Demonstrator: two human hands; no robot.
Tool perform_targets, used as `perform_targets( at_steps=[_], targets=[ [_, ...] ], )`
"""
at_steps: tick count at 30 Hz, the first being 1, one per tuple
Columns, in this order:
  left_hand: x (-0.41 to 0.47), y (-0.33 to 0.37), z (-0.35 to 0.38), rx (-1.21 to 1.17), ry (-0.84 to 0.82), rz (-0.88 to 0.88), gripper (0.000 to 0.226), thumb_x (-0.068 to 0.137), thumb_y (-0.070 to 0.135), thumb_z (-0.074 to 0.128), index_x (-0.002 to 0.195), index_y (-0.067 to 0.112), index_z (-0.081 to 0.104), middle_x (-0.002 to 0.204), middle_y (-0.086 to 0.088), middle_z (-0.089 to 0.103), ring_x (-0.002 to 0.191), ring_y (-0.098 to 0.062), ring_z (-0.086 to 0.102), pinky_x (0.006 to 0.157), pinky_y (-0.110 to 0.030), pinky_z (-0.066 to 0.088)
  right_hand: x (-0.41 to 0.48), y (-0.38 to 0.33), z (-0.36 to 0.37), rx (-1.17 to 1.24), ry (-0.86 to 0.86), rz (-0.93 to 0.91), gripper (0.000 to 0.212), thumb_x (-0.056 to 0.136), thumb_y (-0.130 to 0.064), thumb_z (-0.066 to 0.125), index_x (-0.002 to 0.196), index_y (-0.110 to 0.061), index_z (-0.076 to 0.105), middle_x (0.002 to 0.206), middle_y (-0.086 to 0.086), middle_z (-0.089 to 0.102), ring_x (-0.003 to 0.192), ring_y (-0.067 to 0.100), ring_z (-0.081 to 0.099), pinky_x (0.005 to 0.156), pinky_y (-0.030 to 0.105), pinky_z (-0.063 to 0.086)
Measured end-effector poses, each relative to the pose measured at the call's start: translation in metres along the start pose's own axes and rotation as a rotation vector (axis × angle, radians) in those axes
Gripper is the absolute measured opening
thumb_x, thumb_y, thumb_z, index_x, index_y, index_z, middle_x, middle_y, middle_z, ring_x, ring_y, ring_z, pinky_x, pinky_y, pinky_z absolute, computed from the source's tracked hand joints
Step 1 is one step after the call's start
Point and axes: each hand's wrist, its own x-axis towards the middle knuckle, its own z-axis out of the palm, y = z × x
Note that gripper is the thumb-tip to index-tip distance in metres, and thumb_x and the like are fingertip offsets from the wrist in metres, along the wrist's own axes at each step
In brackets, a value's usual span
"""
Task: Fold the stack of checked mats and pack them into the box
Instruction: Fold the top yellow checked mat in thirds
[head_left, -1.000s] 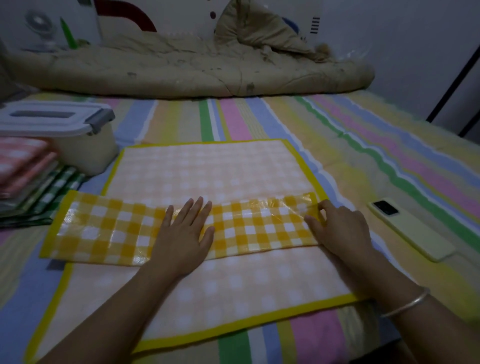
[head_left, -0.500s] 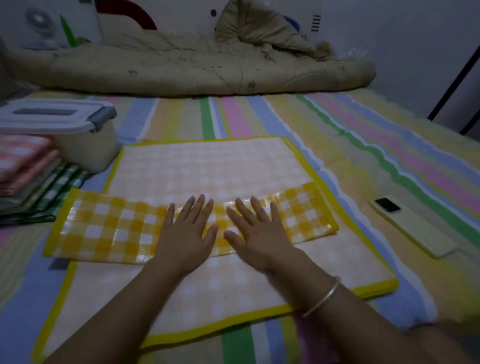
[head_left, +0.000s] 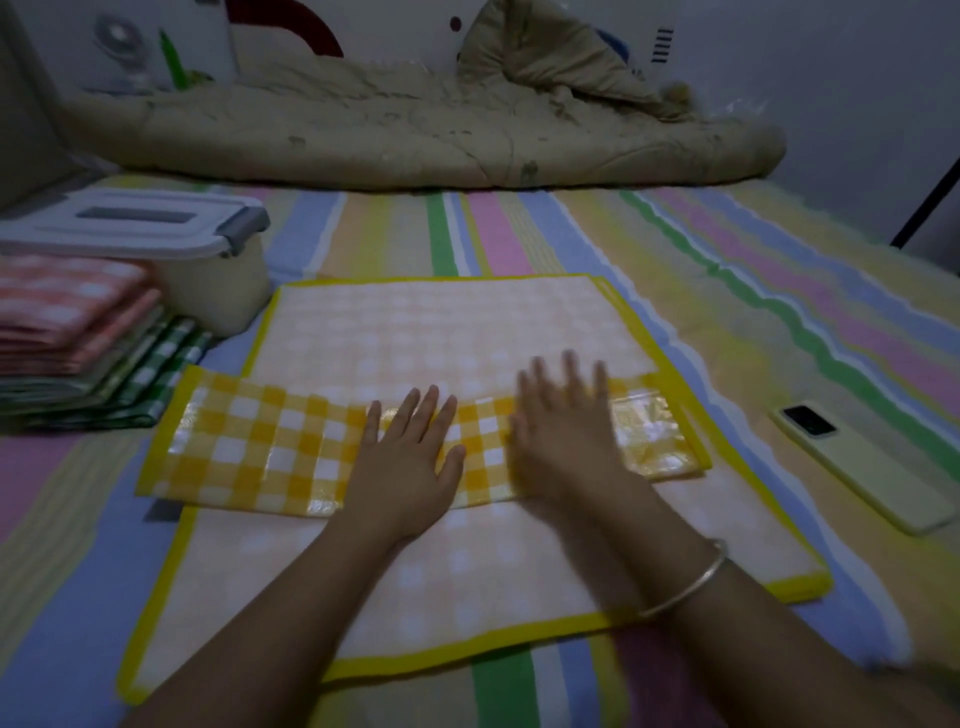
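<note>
1. the yellow checked mat (head_left: 441, 332) lies spread on the striped bedsheet (head_left: 519, 228) in the near middle, pale side up. a bright checked band (head_left: 260, 447) is folded across it from left to right.
2. the left hand (head_left: 405, 467) lies flat on the middle of that band, fingers straight and spread, grasping nothing.
3. the right hand (head_left: 566, 441) lies just to its right on the same band, fingers straight and released too. it is blurred. a metal bangle (head_left: 685, 587) sits on that wrist.
4. the stack of mats (head_left: 78, 332), pink checks on top and green checks beneath, rests at the left edge, near the band's left end.
5. the box (head_left: 218, 296), cream with a white lid (head_left: 67, 234) on it, stands just beyond the stack at the far left.
6. a phone (head_left: 857, 467) lies on the sheet to the right, apart from the mat.
7. a rumpled beige quilt (head_left: 415, 140) stretches along the far side.
</note>
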Motion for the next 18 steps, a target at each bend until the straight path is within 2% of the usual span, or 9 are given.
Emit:
perform_targets(
  at_steps=[2, 4, 6, 9, 10, 13, 15, 18],
  targets=[
    [0.0, -0.002, 0.001, 0.012, 0.004, 0.002, 0.076, 0.087, 0.057, -0.006, 0.156, 0.029, 0.012, 0.163, 0.006, 0.006, 0.151, -0.012, 0.001, 0.12, -0.05, -0.004, 0.005, -0.038, 0.006, 0.116, -0.115, -0.128, 0.058, 0.1, -0.036, 0.011, 0.154, -0.016, 0.021, 0.162, 0.002, 0.014, 0.15, 0.025, 0.0, 0.117, 0.053, -0.008],
    [0.002, -0.002, 0.0, 0.004, -0.023, 0.011, 0.078, 0.085, 0.056, -0.006, 0.156, 0.028, 0.011, 0.163, 0.006, 0.005, 0.15, -0.011, 0.0, 0.12, -0.048, -0.005, 0.006, -0.05, 0.013, 0.212, -0.227, -0.108, 0.056, 0.102, -0.035, 0.01, 0.156, -0.02, 0.007, 0.163, -0.004, 0.001, 0.149, 0.015, -0.008, 0.119, 0.048, -0.009],
    [0.007, -0.004, -0.004, -0.096, -0.063, 0.019, 0.077, 0.086, 0.054, 0.001, 0.157, 0.023, 0.01, 0.163, 0.006, 0.006, 0.15, -0.01, 0.0, 0.121, -0.044, -0.007, 0.004, -0.046, 0.022, 0.242, -0.221, -0.078, 0.065, 0.095, -0.041, -0.002, 0.156, -0.021, 0.005, 0.163, -0.007, -0.002, 0.149, 0.012, -0.01, 0.12, 0.045, -0.009],
    [0.005, -0.022, -0.021, -0.398, -0.107, 0.048, 0.07, 0.089, 0.043, 0.017, 0.154, 0.017, 0.02, 0.161, 0.003, 0.02, 0.149, -0.007, 0.01, 0.12, -0.03, -0.006, 0.002, -0.044, 0.027, 0.272, -0.216, -0.076, 0.076, 0.085, -0.045, -0.011, 0.156, -0.022, 0.004, 0.163, -0.009, -0.004, 0.149, 0.011, -0.011, 0.12, 0.043, -0.01],
    [0.001, -0.03, -0.026, -0.389, -0.116, 0.122, 0.068, 0.091, 0.044, 0.017, 0.153, 0.017, 0.024, 0.16, 0.002, 0.022, 0.148, -0.007, 0.012, 0.12, -0.028, -0.003, 0.002, -0.045, 0.027, 0.267, -0.213, -0.077, 0.08, 0.081, -0.046, -0.014, 0.156, -0.023, 0.003, 0.162, -0.009, -0.004, 0.149, 0.01, -0.012, 0.12, 0.043, -0.01],
    [-0.014, -0.065, -0.03, -0.026, -0.061, 0.364, 0.064, 0.099, 0.05, 0.013, 0.154, 0.02, 0.027, 0.159, 0.004, 0.021, 0.147, -0.009, 0.017, 0.12, -0.033, 0.008, 0.0, -0.047, 0.029, 0.244, -0.207, -0.072, 0.086, 0.076, -0.048, -0.017, 0.156, -0.023, 0.002, 0.162, -0.01, -0.005, 0.148, 0.01, -0.012, 0.12, 0.043, -0.01],
    [-0.019, -0.101, -0.036, 0.078, -0.06, 0.347, 0.062, 0.101, 0.053, 0.012, 0.153, 0.023, 0.029, 0.157, 0.004, 0.025, 0.145, -0.011, 0.023, 0.117, -0.037, 0.013, 0.0, -0.045, 0.03, 0.241, -0.213, -0.071, 0.081, 0.08, -0.047, -0.015, 0.156, -0.023, 0.002, 0.162, -0.01, -0.006, 0.148, 0.01, -0.013, 0.12, 0.043, -0.009],
    [-0.036, -0.167, -0.046, 0.116, -0.056, 0.177, 0.062, 0.101, 0.055, 0.006, 0.155, 0.028, 0.02, 0.16, 0.004, 0.019, 0.148, -0.014, 0.02, 0.118, -0.039, 0.01, 0.001, -0.043, 0.031, 0.25, -0.223, -0.07, 0.084, 0.078, -0.049, -0.016, 0.156, -0.024, 0.001, 0.162, -0.011, -0.008, 0.148, 0.009, -0.014, 0.12, 0.043, -0.01]
  ],
)
